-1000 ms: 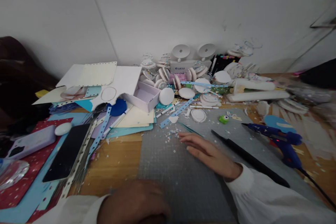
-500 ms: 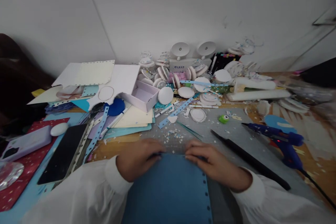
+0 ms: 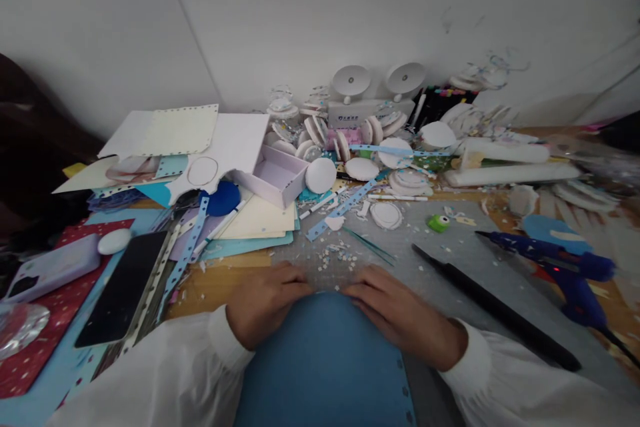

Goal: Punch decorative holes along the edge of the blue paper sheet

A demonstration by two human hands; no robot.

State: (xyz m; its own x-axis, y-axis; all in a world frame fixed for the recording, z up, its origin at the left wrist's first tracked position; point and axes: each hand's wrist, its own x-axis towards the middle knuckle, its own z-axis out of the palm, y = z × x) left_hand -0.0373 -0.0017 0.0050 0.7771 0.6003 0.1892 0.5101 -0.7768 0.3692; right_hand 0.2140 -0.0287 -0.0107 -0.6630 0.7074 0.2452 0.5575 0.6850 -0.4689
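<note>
A dot-edged blue paper sheet (image 3: 325, 367) lies lower centre, between the left hand (image 3: 267, 300) and right hand (image 3: 397, 312). Both pinch its upper edge.

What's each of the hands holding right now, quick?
Left hand: closed, fingers curled, holding the blue sheet near its far edge.
Right hand: closed, holding the same sheet near its far edge, on the right side.

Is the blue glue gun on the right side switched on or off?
Apparently on: the glue gun shows a glowing red light. Whether it is hot, I cannot tell.
</note>
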